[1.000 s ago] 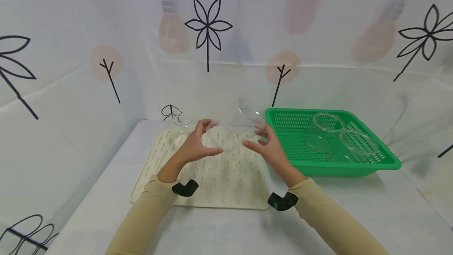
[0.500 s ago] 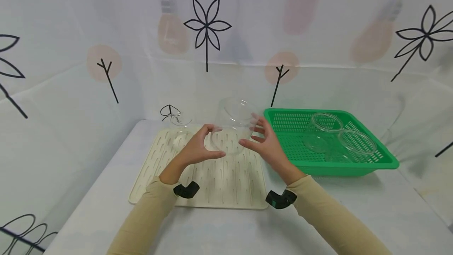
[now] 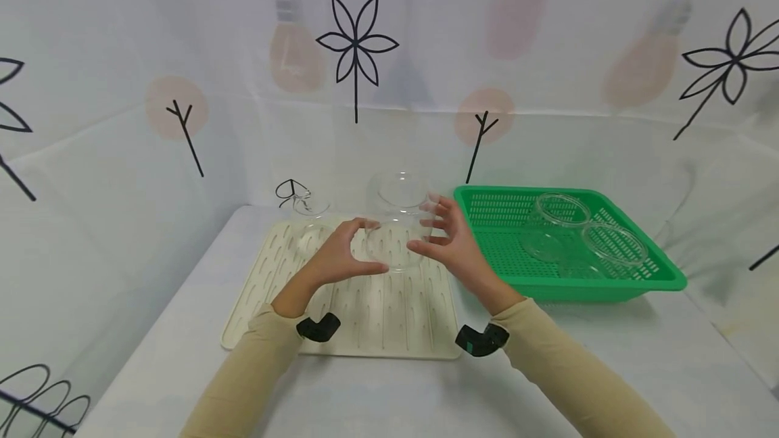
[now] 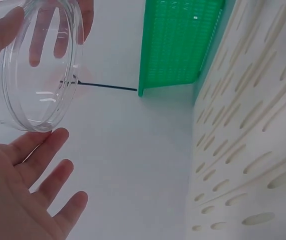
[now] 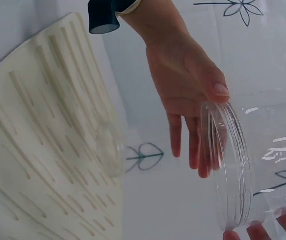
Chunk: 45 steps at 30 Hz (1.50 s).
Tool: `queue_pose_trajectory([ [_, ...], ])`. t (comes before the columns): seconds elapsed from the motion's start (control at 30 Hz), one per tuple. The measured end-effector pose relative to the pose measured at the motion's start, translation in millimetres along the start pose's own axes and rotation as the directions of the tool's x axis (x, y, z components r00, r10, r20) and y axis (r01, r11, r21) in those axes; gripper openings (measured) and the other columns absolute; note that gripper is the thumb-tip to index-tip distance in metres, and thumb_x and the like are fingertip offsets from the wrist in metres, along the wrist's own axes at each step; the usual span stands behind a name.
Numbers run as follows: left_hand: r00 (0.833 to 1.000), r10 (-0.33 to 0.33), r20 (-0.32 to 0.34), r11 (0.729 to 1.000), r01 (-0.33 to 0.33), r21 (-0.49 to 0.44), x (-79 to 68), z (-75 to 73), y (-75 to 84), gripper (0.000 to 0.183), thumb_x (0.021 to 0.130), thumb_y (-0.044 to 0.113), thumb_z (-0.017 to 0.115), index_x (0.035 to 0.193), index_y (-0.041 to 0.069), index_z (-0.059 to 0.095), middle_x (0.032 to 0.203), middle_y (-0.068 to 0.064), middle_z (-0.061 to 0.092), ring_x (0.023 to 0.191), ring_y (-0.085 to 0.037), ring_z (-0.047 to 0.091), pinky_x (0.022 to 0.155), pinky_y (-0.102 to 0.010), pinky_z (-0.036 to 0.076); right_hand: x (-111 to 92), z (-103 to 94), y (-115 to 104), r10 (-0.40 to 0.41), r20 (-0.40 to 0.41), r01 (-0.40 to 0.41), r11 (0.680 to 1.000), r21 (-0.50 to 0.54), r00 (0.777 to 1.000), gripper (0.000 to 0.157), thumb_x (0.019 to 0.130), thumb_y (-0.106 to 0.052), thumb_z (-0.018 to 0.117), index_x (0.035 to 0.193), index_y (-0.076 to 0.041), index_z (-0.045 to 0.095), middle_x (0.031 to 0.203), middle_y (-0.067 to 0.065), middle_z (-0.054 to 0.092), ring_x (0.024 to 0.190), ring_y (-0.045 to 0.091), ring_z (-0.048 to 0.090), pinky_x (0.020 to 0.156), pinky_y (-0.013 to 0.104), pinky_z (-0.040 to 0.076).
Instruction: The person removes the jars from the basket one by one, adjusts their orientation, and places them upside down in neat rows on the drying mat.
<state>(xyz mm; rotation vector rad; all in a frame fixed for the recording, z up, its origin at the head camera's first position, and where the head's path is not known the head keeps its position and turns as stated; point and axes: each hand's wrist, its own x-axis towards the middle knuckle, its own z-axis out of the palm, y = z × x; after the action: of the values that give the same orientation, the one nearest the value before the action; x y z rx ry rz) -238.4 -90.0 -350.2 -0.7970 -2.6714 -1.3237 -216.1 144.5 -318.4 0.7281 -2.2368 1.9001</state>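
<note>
Above the drying mat, both hands hold a clear jar upside down, its threaded mouth facing down. Thumb and fingers of my left hand curve round the mouth end from the left. My right hand grips the body from the right. In the left wrist view, the jar's ridged rim shows between the left thumb and fingers. Seen from the right wrist, the left thumb touches the ridged neck, while the right fingertips rest against the jar wall.
At the right stands a green basket holding two clear jars, one farther back and one nearer. Another clear jar stands at the mat's far left corner. A printed cloth backdrop rises behind the table.
The jar was tilted with its base toward the upper right; it has swung upright, mouth down. The right hand has moved slightly left with it.
</note>
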Motion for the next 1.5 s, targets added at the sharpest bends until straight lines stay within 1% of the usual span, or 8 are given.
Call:
queue_pose_trajectory([
  [0.13,1.000,-0.006,-0.003,0.999,0.006,0.038,-1.9,-0.7,0.1,0.076,0.072,0.041,0.078,0.134,0.011,0.045,0.138,-0.006,0.042,0.128,-0.025,0.034,0.102,-0.050,0.032,2,0.3,-1,0.026,-0.006,-0.026,1.000,-0.006,1.000,0.080,0.077,-0.015,0.077,0.141,-0.011,0.028,0.137,0.012,0.039,0.118,0.031,0.043,0.093,0.049,0.042],
  [0.27,1.000,-0.007,-0.007,0.998,0.007,0.065,-3.2,-1.8,1.0,0.079,0.073,0.044,0.076,0.137,0.010,0.043,0.139,-0.006,0.041,0.129,-0.026,0.034,0.101,-0.050,0.032,4,0.6,-2,0.022,-0.013,-0.022,1.000,0.009,1.000,0.077,0.078,-0.008,0.075,0.140,-0.009,0.029,0.136,0.016,0.039,0.117,0.034,0.043,0.093,0.049,0.042],
  [0.5,0.998,-0.022,-0.051,0.998,0.025,0.062,-5.6,-4.0,-0.9,0.081,0.073,0.045,0.076,0.138,0.012,0.041,0.138,-0.007,0.041,0.129,-0.027,0.034,0.100,-0.053,0.033,6,1.9,-2,0.030,-0.025,-0.030,1.000,0.000,0.999,0.076,0.078,-0.005,0.074,0.139,-0.008,0.029,0.135,0.015,0.041,0.116,0.033,0.045,0.092,0.046,0.044],
  [0.73,0.994,0.043,-0.103,0.997,-0.037,0.064,-10.9,-5.4,-12.7,0.083,0.073,0.047,0.076,0.140,0.016,0.038,0.136,-0.004,0.044,0.124,-0.022,0.039,0.100,-0.047,0.035,12,1.0,-3,0.049,-0.042,-0.049,0.999,0.010,0.998,0.076,0.077,-0.001,0.073,0.139,-0.007,0.029,0.136,0.012,0.041,0.117,0.030,0.045,0.093,0.047,0.043],
  [0.83,0.990,0.070,-0.123,0.996,-0.062,0.065,-16.0,-8.0,-18.0,0.082,0.073,0.044,0.077,0.139,0.015,0.039,0.134,-0.005,0.047,0.123,-0.023,0.041,0.101,-0.045,0.034,14,0.8,-3,0.057,-0.054,-0.056,0.998,0.014,0.997,0.077,0.077,-0.003,0.074,0.140,-0.008,0.028,0.137,0.012,0.041,0.118,0.029,0.045,0.092,0.046,0.044],
  [1.03,0.987,0.039,-0.158,0.998,-0.029,0.065,-27.5,-11.6,-28.8,0.081,0.072,0.040,0.079,0.138,0.016,0.040,0.132,-0.005,0.048,0.122,-0.023,0.042,0.101,-0.043,0.035,17,-0.7,1,0.089,-0.076,-0.090,0.996,-0.006,0.993,0.077,0.078,-0.007,0.074,0.140,-0.010,0.028,0.137,0.008,0.042,0.119,0.027,0.045,0.088,0.044,0.047],
  [1.27,0.983,0.043,-0.176,0.997,-0.029,0.077,-40.6,-16.1,-44.3,0.078,0.072,0.033,0.080,0.137,0.011,0.042,0.131,-0.008,0.049,0.122,-0.026,0.042,0.102,-0.044,0.033,22,-0.4,7,0.108,-0.100,-0.112,0.993,-0.041,0.989,0.079,0.078,-0.015,0.076,0.142,-0.013,0.029,0.137,0.006,0.043,0.119,0.026,0.045,0.087,0.046,0.046],
  [1.5,0.982,-0.012,-0.190,0.995,0.030,0.091,-57.0,-23.4,-59.0,0.077,0.073,0.034,0.080,0.136,0.012,0.042,0.132,-0.009,0.048,0.121,-0.028,0.042,0.100,-0.048,0.034,26,4.5,12,0.126,-0.122,-0.134,0.989,-0.062,0.985,0.081,0.078,-0.020,0.076,0.142,-0.014,0.028,0.138,0.006,0.042,0.120,0.027,0.044,0.088,0.048,0.046],
])
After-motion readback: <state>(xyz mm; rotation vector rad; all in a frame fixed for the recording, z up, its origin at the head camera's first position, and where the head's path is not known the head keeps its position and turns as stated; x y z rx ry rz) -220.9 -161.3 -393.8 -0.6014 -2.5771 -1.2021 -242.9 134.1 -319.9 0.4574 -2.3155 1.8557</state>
